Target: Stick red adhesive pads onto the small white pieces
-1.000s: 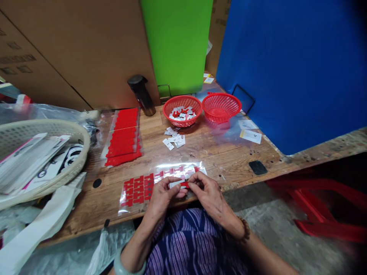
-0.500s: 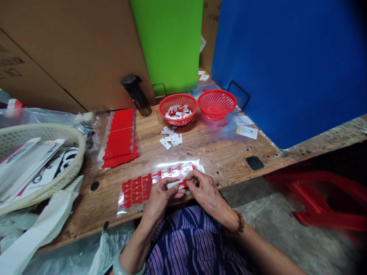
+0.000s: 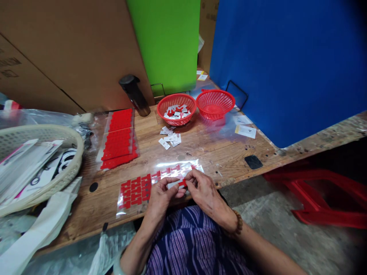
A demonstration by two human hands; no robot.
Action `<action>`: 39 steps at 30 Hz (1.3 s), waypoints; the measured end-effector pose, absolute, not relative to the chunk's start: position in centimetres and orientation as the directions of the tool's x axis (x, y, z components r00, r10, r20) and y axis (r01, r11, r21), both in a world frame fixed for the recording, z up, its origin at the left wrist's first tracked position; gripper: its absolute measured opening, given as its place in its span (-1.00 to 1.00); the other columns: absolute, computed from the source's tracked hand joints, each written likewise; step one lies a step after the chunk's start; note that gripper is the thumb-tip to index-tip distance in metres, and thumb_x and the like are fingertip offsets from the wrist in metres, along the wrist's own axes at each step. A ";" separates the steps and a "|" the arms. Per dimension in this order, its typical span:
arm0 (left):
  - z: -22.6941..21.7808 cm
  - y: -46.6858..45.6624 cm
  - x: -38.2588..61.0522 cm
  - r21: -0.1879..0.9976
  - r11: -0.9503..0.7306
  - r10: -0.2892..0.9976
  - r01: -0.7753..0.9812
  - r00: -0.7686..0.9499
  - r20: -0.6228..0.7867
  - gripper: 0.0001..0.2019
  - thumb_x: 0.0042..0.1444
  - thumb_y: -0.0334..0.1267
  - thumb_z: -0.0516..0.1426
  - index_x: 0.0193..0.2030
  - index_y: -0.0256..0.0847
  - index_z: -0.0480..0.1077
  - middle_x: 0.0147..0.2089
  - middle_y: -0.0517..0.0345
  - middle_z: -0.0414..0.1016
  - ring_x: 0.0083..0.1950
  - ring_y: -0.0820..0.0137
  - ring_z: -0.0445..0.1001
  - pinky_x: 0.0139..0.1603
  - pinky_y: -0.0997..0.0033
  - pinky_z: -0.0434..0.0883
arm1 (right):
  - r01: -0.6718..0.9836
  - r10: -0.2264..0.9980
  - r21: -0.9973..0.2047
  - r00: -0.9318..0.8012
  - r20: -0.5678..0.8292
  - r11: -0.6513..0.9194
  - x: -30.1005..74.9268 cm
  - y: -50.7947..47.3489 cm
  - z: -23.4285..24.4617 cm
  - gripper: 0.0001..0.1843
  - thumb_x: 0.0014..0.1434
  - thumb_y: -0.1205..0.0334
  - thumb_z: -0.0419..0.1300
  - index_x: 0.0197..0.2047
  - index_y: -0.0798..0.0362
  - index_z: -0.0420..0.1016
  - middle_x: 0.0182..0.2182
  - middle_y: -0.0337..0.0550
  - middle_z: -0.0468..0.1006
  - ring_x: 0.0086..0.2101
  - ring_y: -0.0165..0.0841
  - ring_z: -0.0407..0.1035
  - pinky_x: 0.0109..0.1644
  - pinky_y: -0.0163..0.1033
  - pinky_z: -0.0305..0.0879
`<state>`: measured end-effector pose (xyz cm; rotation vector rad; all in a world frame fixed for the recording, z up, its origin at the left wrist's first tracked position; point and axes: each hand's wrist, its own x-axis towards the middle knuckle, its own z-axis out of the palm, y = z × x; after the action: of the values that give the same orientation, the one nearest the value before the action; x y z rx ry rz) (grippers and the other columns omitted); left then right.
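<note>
Left hand (image 3: 159, 195) pinches a white card (image 3: 173, 185), right hand (image 3: 205, 194) a red tab (image 3: 182, 183), both nearly closed; best steady the card, aligning edges.

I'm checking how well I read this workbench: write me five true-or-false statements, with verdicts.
1. The left hand pinches a small white card. True.
2. The right hand is inside a red basket. False: the right hand is at a red piece.
3. The left red basket holds white and red pieces. True.
4. The dark bottle is right of both red baskets. False: the dark bottle is left of both.
5. The red shapes' sheet is inside the pale basket. False: the sheet lies on the table.
</note>
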<state>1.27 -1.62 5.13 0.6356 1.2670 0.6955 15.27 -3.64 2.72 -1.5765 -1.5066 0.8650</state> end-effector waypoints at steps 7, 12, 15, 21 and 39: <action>4.8 -1.8 1.4 0.767 0.632 0.774 -0.116 0.153 -0.614 -0.63 -0.18 -0.31 0.29 -0.18 -0.33 0.36 -0.50 0.00 0.57 -0.49 0.38 0.55 -0.44 0.51 0.48 | 0.516 0.999 -0.856 0.023 0.046 0.027 15.5 -3.9 2.7 -0.89 0.11 0.42 0.00 -0.35 0.03 0.28 -0.41 -0.21 0.39 -0.37 -0.37 0.30 -0.26 -0.26 0.21; 4.9 -1.5 1.1 0.748 0.652 0.758 -0.123 0.136 -0.638 -0.69 -0.15 -0.41 0.27 -0.22 -0.35 0.35 -0.50 -0.02 0.57 -0.50 0.39 0.55 -0.43 0.52 0.49 | 0.545 0.993 -0.835 0.038 0.116 0.077 16.5 -3.7 3.1 -0.86 0.09 0.35 0.07 -0.23 0.04 0.31 -0.31 -0.14 0.38 -0.32 -0.32 0.29 -0.20 -0.19 0.23; 5.2 -1.3 0.8 0.722 0.677 0.736 -0.145 0.136 -0.663 -0.74 -0.14 -0.49 0.24 -0.25 -0.37 0.35 -0.48 -0.03 0.57 -0.49 0.40 0.55 -0.40 0.54 0.49 | 0.520 0.991 -0.853 0.095 0.099 0.036 17.5 -3.2 3.6 -0.87 0.09 0.33 0.08 -0.23 0.05 0.34 -0.32 -0.16 0.39 -0.35 -0.35 0.30 -0.24 -0.23 0.24; 5.5 -1.4 0.5 0.717 0.683 0.730 -0.139 0.164 -0.664 -0.71 -0.15 -0.46 0.26 -0.24 -0.37 0.35 -0.49 -0.05 0.57 -0.51 0.40 0.54 -0.42 0.55 0.49 | 0.319 0.993 -0.944 -0.039 -0.107 -0.090 17.6 -3.1 3.9 -0.71 0.26 0.14 -0.11 -0.36 0.05 0.34 -0.58 -0.31 0.36 -0.57 -0.48 0.27 -0.44 -0.36 0.20; 5.2 -1.5 0.2 0.752 0.649 0.757 -0.118 0.194 -0.623 -0.65 -0.18 -0.32 0.29 -0.24 -0.34 0.32 -0.50 -0.04 0.57 -0.48 0.38 0.55 -0.41 0.49 0.48 | -0.160 0.898 -0.918 -0.323 -0.298 -0.362 16.1 -2.8 2.3 -0.69 0.17 -0.02 0.02 -0.33 0.09 0.27 -0.62 -0.33 0.39 -0.66 -0.53 0.28 -0.55 -0.40 0.27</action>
<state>0.17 -1.53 5.17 0.6355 1.2318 0.6749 16.10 -2.82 2.27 -1.1268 -1.0683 1.7811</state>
